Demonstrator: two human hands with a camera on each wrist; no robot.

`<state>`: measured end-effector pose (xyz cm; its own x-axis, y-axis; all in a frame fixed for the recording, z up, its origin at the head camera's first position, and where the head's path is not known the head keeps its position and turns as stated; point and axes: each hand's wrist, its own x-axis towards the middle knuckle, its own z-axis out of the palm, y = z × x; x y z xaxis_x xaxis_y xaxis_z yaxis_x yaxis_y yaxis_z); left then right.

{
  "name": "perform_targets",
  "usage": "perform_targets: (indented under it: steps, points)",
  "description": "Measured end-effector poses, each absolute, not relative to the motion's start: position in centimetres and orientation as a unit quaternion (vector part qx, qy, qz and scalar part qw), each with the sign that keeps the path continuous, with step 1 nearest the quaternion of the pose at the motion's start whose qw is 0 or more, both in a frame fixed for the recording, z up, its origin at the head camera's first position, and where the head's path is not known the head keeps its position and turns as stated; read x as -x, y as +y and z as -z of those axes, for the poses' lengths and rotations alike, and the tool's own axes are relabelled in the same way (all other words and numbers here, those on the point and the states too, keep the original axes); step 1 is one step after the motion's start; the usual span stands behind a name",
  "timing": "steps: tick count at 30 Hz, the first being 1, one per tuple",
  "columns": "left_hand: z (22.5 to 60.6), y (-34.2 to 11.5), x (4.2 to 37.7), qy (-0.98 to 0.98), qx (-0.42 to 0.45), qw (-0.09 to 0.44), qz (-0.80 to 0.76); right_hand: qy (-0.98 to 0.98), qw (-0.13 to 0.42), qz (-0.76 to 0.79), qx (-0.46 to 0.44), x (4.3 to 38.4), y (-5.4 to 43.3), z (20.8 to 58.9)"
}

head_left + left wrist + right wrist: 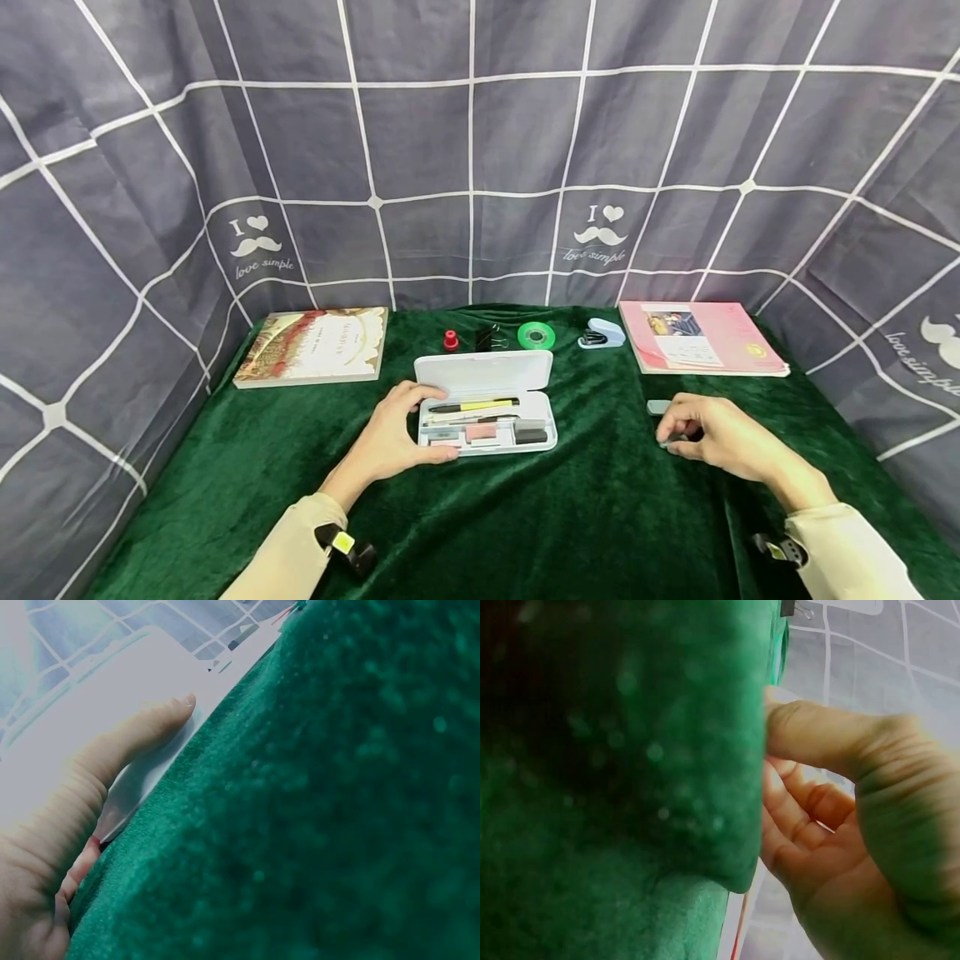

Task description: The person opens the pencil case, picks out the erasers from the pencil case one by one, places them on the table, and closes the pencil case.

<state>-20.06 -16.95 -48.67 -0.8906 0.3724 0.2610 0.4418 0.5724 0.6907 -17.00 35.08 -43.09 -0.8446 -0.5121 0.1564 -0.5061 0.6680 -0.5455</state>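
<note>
An open white pencil case [486, 450] lies on the green cloth with its lid tipped back. My left hand [393, 425] grips its left end, thumb at the front edge and fingers at the back. Inside lie a yellow-and-black pen [480, 406], a pink eraser [481, 432] and a dark grey block [531, 436]. Off to the right, my right hand [701, 429] pinches a small grey object [664, 444] low at the cloth; its kind I cannot tell, as the fingers mostly hide it. Just behind those fingers lies a small pale grey piece [658, 407].
Behind the case are a red cap-like item [450, 340], a black binder clip [486, 338], a green tape roll [536, 336] and a light blue stapler [606, 333]. One book [315, 346] lies back left, a pink book [705, 337] back right. Grey grid curtains [517, 142] enclose the cloth.
</note>
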Motion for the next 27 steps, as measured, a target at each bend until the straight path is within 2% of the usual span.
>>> perform_targets:
  steps: [7, 11, 16, 21, 27]
  points:
    - [48.9, -16.8, 20.2, -0.886, 0.233, 0.047, 0.399, 0.913, -0.003, 0.284, 0.294, 17.1, 35.1, 42.7]
    - [48.9, -16.9, 20.1, -0.887, 0.228, 0.046, 0.4, 0.907, -0.041, 0.29, 0.302, 17.5, 33.6, 41.6]
    - [48.8, -16.9, 20.0, -0.885, 0.225, 0.042, 0.405, 0.892, -0.082, 0.319, 0.309, 18.5, 29.5, 39.7]
    - [48.9, -16.9, 20.0, -0.884, 0.228, 0.042, 0.405, 0.864, -0.067, 0.352, 0.354, 19.9, 24.4, 38.5]
    - [48.9, -16.8, 20.3, -0.887, 0.226, 0.041, 0.402, 0.852, -0.012, 0.33, 0.406, 21.1, 19.2, 38.7]
